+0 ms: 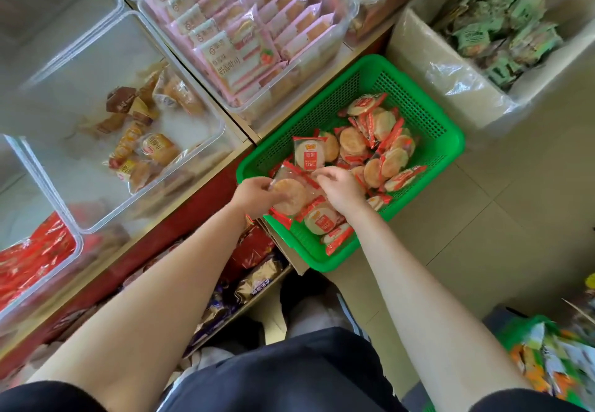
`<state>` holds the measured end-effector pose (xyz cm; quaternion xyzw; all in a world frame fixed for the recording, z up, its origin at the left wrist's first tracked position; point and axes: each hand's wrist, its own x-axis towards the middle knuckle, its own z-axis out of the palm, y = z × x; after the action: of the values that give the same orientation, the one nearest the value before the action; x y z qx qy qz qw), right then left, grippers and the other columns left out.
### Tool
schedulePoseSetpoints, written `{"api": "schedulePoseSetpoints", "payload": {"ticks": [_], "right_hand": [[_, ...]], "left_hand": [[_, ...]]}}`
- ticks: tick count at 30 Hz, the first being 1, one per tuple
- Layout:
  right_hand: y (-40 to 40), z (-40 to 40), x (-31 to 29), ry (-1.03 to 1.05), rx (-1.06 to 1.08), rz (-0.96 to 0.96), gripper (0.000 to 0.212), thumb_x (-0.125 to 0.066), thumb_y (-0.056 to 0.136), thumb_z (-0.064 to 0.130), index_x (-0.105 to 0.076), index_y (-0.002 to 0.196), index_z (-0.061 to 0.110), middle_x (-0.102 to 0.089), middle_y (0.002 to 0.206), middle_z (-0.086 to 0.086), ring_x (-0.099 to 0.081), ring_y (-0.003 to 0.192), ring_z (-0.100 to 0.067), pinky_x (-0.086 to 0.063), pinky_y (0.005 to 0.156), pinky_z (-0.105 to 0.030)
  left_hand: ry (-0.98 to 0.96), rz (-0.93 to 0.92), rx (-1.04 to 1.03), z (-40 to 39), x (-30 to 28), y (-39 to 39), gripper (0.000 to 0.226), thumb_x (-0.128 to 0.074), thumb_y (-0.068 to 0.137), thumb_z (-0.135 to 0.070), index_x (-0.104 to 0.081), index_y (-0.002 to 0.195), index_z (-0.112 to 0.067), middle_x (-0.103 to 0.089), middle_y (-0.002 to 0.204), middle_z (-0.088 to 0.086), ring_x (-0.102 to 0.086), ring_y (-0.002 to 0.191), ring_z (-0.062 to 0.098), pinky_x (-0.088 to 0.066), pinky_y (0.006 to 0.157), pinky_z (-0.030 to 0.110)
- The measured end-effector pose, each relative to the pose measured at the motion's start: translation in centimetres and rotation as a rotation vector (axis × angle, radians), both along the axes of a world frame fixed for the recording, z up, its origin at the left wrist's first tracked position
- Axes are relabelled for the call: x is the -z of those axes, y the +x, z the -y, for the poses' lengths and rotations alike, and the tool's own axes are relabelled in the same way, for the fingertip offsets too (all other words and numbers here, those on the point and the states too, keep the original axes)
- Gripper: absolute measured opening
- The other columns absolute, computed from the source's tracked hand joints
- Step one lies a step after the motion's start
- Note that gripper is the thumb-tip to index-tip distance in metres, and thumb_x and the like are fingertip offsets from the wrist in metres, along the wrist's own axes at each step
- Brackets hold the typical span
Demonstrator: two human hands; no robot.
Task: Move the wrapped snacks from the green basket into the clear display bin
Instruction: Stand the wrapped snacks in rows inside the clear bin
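bin (206, 128): clear, left of basket, few buns inside
basket (428, 154): green, floor, many snacks (383, 141)
snack pack (289, 197): light, crinkly, brittle; grip wrapper edges
left hand (254, 191): holds pack
right hand (341, 186): pinches its wrapper

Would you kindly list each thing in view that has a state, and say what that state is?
Green basket: on the floor, partly filled with wrapped snacks.
Left hand: holds a wrapped round snack over the basket.
Right hand: fingers curled, pinching that snack's wrapper.
Clear bin with buns: open, partly filled.
Bin of pink packs: open, packs upright in rows.
Cardboard box: open, holds green packs.
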<state>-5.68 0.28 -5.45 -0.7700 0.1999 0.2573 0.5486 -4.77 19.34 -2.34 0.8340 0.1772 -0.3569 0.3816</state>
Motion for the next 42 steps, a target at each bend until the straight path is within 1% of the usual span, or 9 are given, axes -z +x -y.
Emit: {"api": "schedulePoseSetpoints", "payload": {"ticks": [2, 7, 13, 17, 21, 25, 31, 37, 42], "right_hand": [[-0.3, 0.2, 1.8, -0.133, -0.003, -0.068, 0.027, -0.048, 0.097, 0.015, -0.064, 0.119, 0.017, -0.065, 0.116, -0.003, -0.061, 0.097, -0.024, -0.051, 0.074, -0.033], [-2.0, 0.3, 5.7, -0.315, -0.26, -0.224, 0.049, -0.061, 0.092, 0.023, -0.048, 0.137, 0.011, -0.054, 0.136, -0.01, -0.054, 0.121, -0.031, -0.046, 0.096, -0.036], [-2.9, -1.3, 6.8, -0.568, -0.541, -0.268, 0.041, -0.058, 0.092, 0.03, -0.056, 0.132, 0.02, -0.039, 0.138, -0.01, -0.045, 0.124, -0.033, -0.043, 0.103, -0.049], [-2.4, -1.6, 5.2, -0.279, -0.274, -0.104, 0.034, -0.065, 0.09, 0.029, -0.059, 0.119, 0.013, -0.058, 0.112, 0.0, -0.057, 0.103, -0.023, -0.049, 0.089, -0.037], [-1.8, -2.6, 1.0, 0.109, 0.148, -0.05, 0.02, -0.065, 0.089, 0.023, -0.064, 0.109, 0.019, -0.069, 0.11, 0.0, -0.066, 0.097, -0.015, -0.056, 0.08, -0.03], [-2.5, -4.7, -2.7, 0.532, 0.402, -0.127, 0.013, -0.058, 0.093, 0.015, -0.068, 0.1, 0.014, -0.072, 0.099, -0.007, -0.068, 0.093, -0.021, -0.055, 0.079, -0.034], [-6.4, -12.9, -7.2, 0.781, 0.135, -0.279, 0.022, -0.047, 0.094, 0.017, -0.069, 0.091, 0.013, -0.068, 0.08, -0.005, -0.062, 0.077, -0.02, -0.046, 0.072, -0.035], [-10.2, -22.9, -9.1, 0.815, 0.063, -0.325, 0.025, -0.051, 0.088, 0.021, -0.069, 0.101, 0.008, -0.068, 0.091, -0.01, -0.064, 0.087, -0.025, -0.049, 0.078, -0.038], [-12.1, -30.5, -10.5, 0.855, 0.029, -0.26, 0.026, -0.052, 0.092, 0.019, -0.072, 0.105, 0.008, -0.07, 0.103, -0.013, -0.064, 0.1, -0.03, -0.045, 0.098, -0.047]], "left_hand": [[-0.046, -0.048, -0.235, -1.1, 0.9, -0.4, 0.027, -0.078, 0.08, -0.026, -0.07, 0.096, -0.007, -0.069, 0.087, 0.011, -0.061, 0.069, 0.019, -0.058, 0.072, 0.038], [-0.164, -0.136, -0.482, -2.1, 2.2, -1.5, 0.015, -0.074, 0.085, -0.019, -0.064, 0.093, -0.01, -0.066, 0.085, 0.009, -0.061, 0.05, 0.012, -0.051, 0.045, 0.022], [-0.286, -0.172, -0.551, -2.5, 2.9, -2.6, 0.03, -0.077, 0.078, -0.015, -0.06, 0.101, -0.005, -0.067, 0.1, 0.019, -0.065, 0.082, 0.03, -0.057, 0.072, 0.039], [-0.404, -0.178, -0.538, -3.3, 2.7, -3.1, 0.032, -0.066, 0.089, -0.005, -0.054, 0.118, -0.01, -0.064, 0.111, 0.016, -0.066, 0.091, 0.029, -0.059, 0.064, 0.033], [-0.539, -0.184, -0.606, -5.3, 2.2, -4.2, 0.048, -0.066, 0.088, -0.005, -0.05, 0.131, -0.019, -0.062, 0.124, 0.016, -0.065, 0.102, 0.029, -0.053, 0.087, 0.046], [-0.77, -0.249, -0.565, -7.6, -0.1, -6.4, 0.042, -0.058, 0.088, -0.008, -0.056, 0.128, -0.021, -0.066, 0.118, 0.008, -0.065, 0.098, 0.022, -0.047, 0.09, 0.039], [-1.03, -0.361, -0.668, -12.5, -3.4, -10.3, 0.051, -0.048, 0.089, -0.051, -0.06, 0.123, -0.015, -0.061, 0.122, 0.013, -0.059, 0.11, 0.031, -0.04, 0.104, 0.05], [-1.142, -0.284, -0.91, -21.4, -5.3, -15.4, 0.077, -0.047, 0.084, -0.075, -0.063, 0.128, -0.013, -0.058, 0.135, 0.019, -0.052, 0.126, 0.042, -0.031, 0.107, 0.066], [-1.171, -0.142, -0.923, -31.0, -7.1, -22.2, 0.058, -0.055, 0.089, -0.052, -0.063, 0.125, -0.006, -0.057, 0.132, 0.026, -0.059, 0.118, 0.041, -0.038, 0.102, 0.066]]}}
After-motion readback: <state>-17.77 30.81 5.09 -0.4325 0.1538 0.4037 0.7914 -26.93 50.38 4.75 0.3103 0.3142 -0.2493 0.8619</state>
